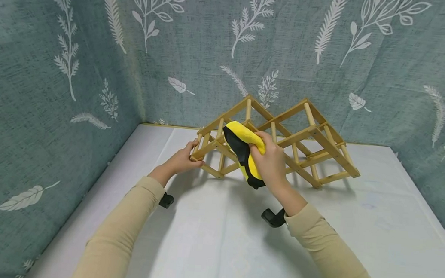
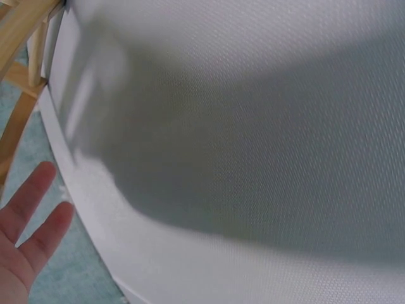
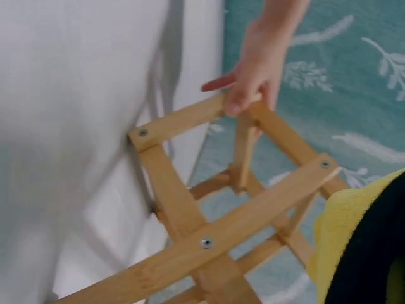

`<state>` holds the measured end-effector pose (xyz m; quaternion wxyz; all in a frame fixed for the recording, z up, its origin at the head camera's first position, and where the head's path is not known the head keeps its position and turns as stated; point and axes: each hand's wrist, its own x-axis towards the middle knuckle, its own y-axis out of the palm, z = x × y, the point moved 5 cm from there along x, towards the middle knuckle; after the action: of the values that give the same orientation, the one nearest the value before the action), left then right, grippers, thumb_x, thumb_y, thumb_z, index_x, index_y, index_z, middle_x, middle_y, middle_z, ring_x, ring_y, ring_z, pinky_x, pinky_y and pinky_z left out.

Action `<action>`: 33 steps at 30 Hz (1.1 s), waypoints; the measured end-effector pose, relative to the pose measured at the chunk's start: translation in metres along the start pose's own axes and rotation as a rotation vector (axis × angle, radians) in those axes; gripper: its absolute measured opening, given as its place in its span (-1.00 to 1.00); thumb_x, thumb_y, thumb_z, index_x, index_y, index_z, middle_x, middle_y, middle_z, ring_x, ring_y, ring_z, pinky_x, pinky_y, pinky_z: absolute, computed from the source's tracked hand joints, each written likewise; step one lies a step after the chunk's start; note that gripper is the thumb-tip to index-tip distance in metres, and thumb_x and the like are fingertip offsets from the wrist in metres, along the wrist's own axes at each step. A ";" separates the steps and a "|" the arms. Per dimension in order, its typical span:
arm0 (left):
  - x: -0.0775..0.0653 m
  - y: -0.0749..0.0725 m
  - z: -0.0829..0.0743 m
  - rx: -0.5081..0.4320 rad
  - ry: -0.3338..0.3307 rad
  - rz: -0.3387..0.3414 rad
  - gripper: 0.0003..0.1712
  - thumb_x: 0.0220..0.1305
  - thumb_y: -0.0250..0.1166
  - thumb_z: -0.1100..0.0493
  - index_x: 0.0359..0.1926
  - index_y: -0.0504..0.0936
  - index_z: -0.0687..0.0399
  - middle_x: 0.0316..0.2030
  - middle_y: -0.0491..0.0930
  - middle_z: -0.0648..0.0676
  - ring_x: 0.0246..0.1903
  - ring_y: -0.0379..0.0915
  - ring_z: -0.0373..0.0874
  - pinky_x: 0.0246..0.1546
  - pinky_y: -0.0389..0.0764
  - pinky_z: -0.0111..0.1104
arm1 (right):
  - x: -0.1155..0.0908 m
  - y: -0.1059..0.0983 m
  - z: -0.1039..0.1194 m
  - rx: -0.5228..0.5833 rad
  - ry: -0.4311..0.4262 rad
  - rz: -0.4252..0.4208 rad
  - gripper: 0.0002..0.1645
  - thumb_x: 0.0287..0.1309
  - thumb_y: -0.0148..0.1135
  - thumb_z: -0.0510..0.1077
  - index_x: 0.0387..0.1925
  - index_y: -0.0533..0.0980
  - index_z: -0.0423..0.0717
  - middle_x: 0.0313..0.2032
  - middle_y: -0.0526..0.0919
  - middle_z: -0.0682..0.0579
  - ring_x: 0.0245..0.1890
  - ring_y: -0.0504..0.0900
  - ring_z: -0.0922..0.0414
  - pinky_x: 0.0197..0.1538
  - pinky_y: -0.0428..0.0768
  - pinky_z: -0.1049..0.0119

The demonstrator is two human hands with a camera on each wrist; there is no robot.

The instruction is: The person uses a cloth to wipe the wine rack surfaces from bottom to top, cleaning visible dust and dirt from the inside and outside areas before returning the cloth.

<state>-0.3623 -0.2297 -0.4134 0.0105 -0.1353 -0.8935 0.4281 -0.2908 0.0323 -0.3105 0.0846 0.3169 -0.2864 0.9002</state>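
A wooden folding lattice rack [image 1: 334, 150] stands zigzag at the back of the white table. At the rack's left end my left hand [image 1: 182, 158] grips a corner bar, and the right wrist view shows that hand [image 3: 253, 69] with its thumb and fingers about the slat. Two of its fingers [image 2: 47, 237] stretch out in the left wrist view. My right hand [image 1: 270, 161] holds a bunched yellow-and-black cloth [image 1: 243, 147] in front of the rack's middle. Whether the cloth touches the wood is unclear. In the right wrist view the cloth [image 3: 348, 221] fills the lower right corner.
The white tabletop [image 1: 200, 241] reaches toward me, with shadows of both arms on it. Green-grey fabric with white leaf patterns [image 1: 196, 68] rises behind the table and along its sides. A black camera mount [image 1: 273, 218] juts from the right wrist.
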 end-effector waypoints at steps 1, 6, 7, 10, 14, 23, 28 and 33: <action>-0.001 0.000 0.000 -0.002 -0.004 0.002 -0.08 0.17 0.24 -0.03 0.39 -0.08 0.11 0.42 -0.12 0.12 0.25 0.14 0.17 0.15 0.30 -0.02 | 0.000 -0.002 0.001 0.007 0.006 -0.006 -0.72 0.15 0.17 -0.22 -0.08 0.49 -0.23 -0.35 0.65 -0.19 -0.67 0.50 0.05 -0.58 0.45 0.30; 0.000 -0.001 0.002 -0.011 -0.004 0.003 -0.07 0.18 0.23 -0.02 0.40 -0.10 0.09 0.42 -0.11 0.12 0.25 0.14 0.17 0.16 0.29 -0.02 | -0.006 -0.015 0.011 0.051 -0.007 -0.073 -0.72 0.12 0.19 -0.25 -0.10 0.50 -0.25 -0.37 0.64 -0.17 -0.65 0.48 0.05 -0.57 0.43 0.31; -0.001 -0.001 0.002 -0.011 -0.003 0.004 -0.07 0.18 0.23 -0.02 0.40 -0.10 0.11 0.42 -0.11 0.13 0.25 0.14 0.17 0.16 0.29 -0.02 | -0.007 -0.016 0.015 0.058 -0.021 -0.086 -0.72 0.11 0.20 -0.26 -0.11 0.50 -0.25 -0.37 0.64 -0.17 -0.65 0.48 0.05 -0.57 0.44 0.31; -0.001 -0.002 0.002 -0.014 -0.009 0.004 -0.06 0.17 0.23 -0.02 0.40 -0.11 0.12 0.42 -0.14 0.12 0.25 0.14 0.18 0.16 0.29 -0.01 | -0.012 -0.012 0.024 0.069 -0.050 -0.078 -0.72 0.08 0.23 -0.27 -0.12 0.50 -0.25 -0.34 0.65 -0.17 -0.61 0.52 0.04 -0.53 0.49 0.27; -0.002 -0.001 0.002 -0.013 -0.007 0.006 -0.05 0.17 0.24 -0.02 0.40 -0.11 0.12 0.42 -0.14 0.12 0.25 0.14 0.18 0.16 0.29 -0.01 | -0.014 0.007 0.024 0.020 -0.049 -0.002 -0.71 0.09 0.22 -0.26 -0.11 0.50 -0.24 -0.24 0.65 -0.15 -0.49 0.58 0.02 -0.44 0.56 0.22; -0.001 -0.002 0.002 0.003 0.002 0.028 0.00 0.16 0.25 -0.06 0.42 -0.16 0.10 0.38 0.00 0.22 0.22 0.18 0.18 0.18 0.27 -0.01 | -0.005 0.015 0.009 -0.021 -0.082 -0.080 -0.72 0.12 0.21 -0.25 -0.12 0.49 -0.27 -0.23 0.62 -0.17 -0.39 0.60 -0.02 -0.36 0.58 0.18; -0.001 -0.005 0.001 0.011 0.007 0.015 -0.02 0.16 0.26 -0.05 0.41 -0.13 0.11 0.33 0.11 0.27 0.19 0.24 0.17 0.15 0.30 -0.03 | -0.017 0.011 0.016 0.015 -0.127 -0.093 -0.73 0.08 0.22 -0.28 -0.14 0.49 -0.29 -0.22 0.61 -0.20 -0.37 0.59 -0.05 -0.35 0.58 0.14; -0.001 -0.003 0.002 0.006 -0.001 0.038 0.00 0.17 0.24 -0.07 0.42 -0.16 0.09 0.36 0.03 0.24 0.16 0.28 0.16 0.14 0.33 -0.05 | -0.031 0.030 0.014 0.005 -0.019 0.165 -0.69 0.11 0.18 -0.23 -0.08 0.49 -0.23 -0.22 0.62 -0.14 -0.45 0.53 0.06 -0.42 0.52 0.26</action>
<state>-0.3622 -0.2330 -0.4122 0.0024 -0.1522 -0.8895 0.4308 -0.2693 0.0002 -0.3347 0.0067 0.3011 -0.3101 0.9018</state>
